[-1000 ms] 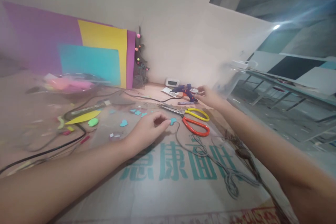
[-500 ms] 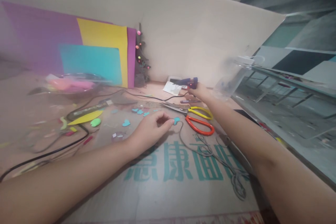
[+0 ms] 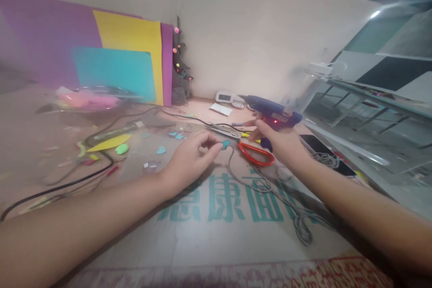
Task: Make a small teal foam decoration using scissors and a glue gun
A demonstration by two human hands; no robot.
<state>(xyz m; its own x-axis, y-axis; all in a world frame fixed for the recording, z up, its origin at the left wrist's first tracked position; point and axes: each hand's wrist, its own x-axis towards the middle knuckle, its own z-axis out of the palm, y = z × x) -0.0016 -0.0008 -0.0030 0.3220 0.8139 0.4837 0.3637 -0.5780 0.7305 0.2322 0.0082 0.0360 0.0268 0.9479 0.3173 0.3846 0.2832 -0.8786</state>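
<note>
My right hand point(image 3: 275, 137) is wrapped round the grip of a blue glue gun point(image 3: 270, 110), whose small red light is lit and whose nozzle points left. Between the thumb and fingers of my left hand point(image 3: 199, 153) is a small teal foam cutout point(image 3: 225, 144). A grey cord point(image 3: 232, 166) runs from beside this cutout across the table. Scissors point(image 3: 256, 154) with one red and one yellow handle lie just right of my left hand, partly behind the glue gun. To the left are a teal foam heart point(image 3: 161, 150) and several small teal pieces point(image 3: 176, 135).
Purple, yellow and teal sheets point(image 3: 114, 72) lean against the wall at the back left. A black cable point(image 3: 60, 195) winds over the left side past a utility knife point(image 3: 116, 132). A dark phone point(image 3: 327, 153) lies on the right. A small white clock point(image 3: 224, 96) stands at the back.
My right hand has lifted the glue gun from the back of the table and brought it nearer and to the right. My left hand stays in place with the foam cutout.
</note>
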